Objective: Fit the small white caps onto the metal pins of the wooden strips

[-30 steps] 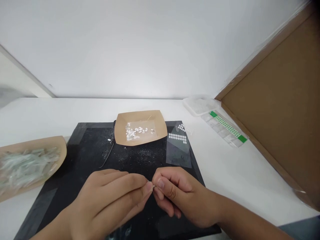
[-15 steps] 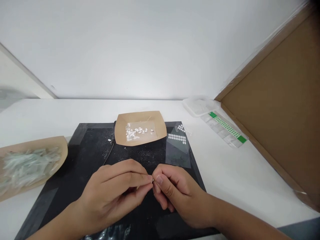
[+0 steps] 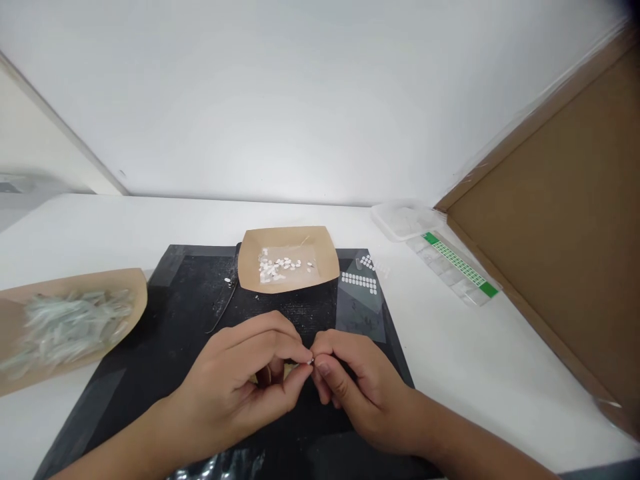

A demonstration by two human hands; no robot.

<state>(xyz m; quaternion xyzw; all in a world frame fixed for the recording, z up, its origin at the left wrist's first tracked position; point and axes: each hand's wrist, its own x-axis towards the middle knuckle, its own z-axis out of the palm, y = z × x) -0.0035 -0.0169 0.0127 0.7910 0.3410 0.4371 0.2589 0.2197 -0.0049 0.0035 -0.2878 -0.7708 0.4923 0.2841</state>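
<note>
My left hand [image 3: 245,387] and my right hand [image 3: 357,387] meet fingertip to fingertip above a black mat [image 3: 150,347]. Thumb and forefinger of each are pinched together. A tiny whitish piece [image 3: 310,361] shows between the left fingertips, too small to name. What the right fingers hold is hidden. Just beyond the hands, a brown paper tray [image 3: 250,250] contains several small white oval pieces [image 3: 280,265]. To the right of it, a clear sheet [image 3: 360,317] lies on the mat, with rows of white oval stickers [image 3: 359,280] on and beside it.
A larger brown paper tray [image 3: 137,293] at the left holds a heap of clear, pale green strips [image 3: 80,327]. On the white table [image 3: 460,373] at the right are a translucent plastic lid or dish [image 3: 400,223] and a green-and-white labelled plastic piece [image 3: 457,270]. A cardboard box [image 3: 565,220] stands far right.
The view has shifted slightly, so everything sits a little further right. Both hands stay pinched together, and the left fingers have opened out slightly behind the pinch.
</note>
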